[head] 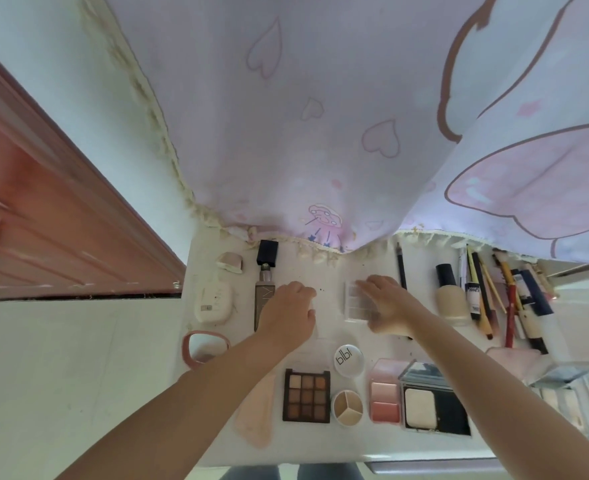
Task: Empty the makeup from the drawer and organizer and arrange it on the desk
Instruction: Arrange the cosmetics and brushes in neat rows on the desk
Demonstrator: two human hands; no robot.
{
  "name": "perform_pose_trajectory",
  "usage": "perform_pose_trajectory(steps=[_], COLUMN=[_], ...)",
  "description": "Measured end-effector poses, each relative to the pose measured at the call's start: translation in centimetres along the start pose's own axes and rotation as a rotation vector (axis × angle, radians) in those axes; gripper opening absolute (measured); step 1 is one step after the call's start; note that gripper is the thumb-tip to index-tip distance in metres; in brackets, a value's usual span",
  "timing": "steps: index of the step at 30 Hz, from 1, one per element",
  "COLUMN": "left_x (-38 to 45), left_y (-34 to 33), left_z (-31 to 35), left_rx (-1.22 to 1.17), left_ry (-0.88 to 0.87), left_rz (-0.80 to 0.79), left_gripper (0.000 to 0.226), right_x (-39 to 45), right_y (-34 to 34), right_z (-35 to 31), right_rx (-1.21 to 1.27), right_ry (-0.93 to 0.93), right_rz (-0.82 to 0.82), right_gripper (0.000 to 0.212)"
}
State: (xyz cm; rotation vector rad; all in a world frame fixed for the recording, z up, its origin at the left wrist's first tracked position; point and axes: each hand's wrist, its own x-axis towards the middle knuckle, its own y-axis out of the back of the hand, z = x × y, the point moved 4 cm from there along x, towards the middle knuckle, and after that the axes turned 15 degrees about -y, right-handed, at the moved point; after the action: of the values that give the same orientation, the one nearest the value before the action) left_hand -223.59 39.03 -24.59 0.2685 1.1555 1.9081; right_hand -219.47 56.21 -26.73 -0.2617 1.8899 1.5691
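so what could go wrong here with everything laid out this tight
1. The right hand rests on a clear case close to the tall foundation bottle; a sideways sweep could likely knock it into the pencils and brushes.
2. The left hand sits right beside the grey tube, which may get nudged out of line.
3. The open eyeshadow palette lies under both forearms, so powder could smudge.
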Motion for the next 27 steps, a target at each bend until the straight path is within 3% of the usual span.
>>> perform_pose_trajectory(steps=[4,9,14,16,22,27], left_x=[0.3,-1.0,-1.6,-1.9,-2.7,-3.3], left_y=[0.7,1.8,2.1,2.3,2.1,0.9], left_z=[0.8,3.0,6.5,7.4,8.8,8.9], left_rx=[-0.301,-0.750,-0.969,-1.073,-1.088,-1.095], left_ry=[0.059,0.130,0.013,-0.032,-0.025,0.040], left_rz=[0.066,0.092,0.226,0.271,0.371,0.410], left_gripper=[0.053,0.071,0.046,0.049,0.048,0.054], right_x=[-1.3,-4.5,-7.4,-8.1,-9.5,-9.1], right_y=[2.2,5.4,7.3,7.7,7.9,7.2], right_z=[0.6,1.7,1.8,2.0,2.3,2.6], right_rx=[0.305,0.549,0.637,0.662,0.577,0.680], right_ry=[0.021,0.151,0.274,0.306,0.406,0.403], right_rz=[-0.063,-0.099,-0.093,-0.066,-0.020,-0.113], right_gripper=[0.074,0.053,0.049,0.047,0.050,0.045])
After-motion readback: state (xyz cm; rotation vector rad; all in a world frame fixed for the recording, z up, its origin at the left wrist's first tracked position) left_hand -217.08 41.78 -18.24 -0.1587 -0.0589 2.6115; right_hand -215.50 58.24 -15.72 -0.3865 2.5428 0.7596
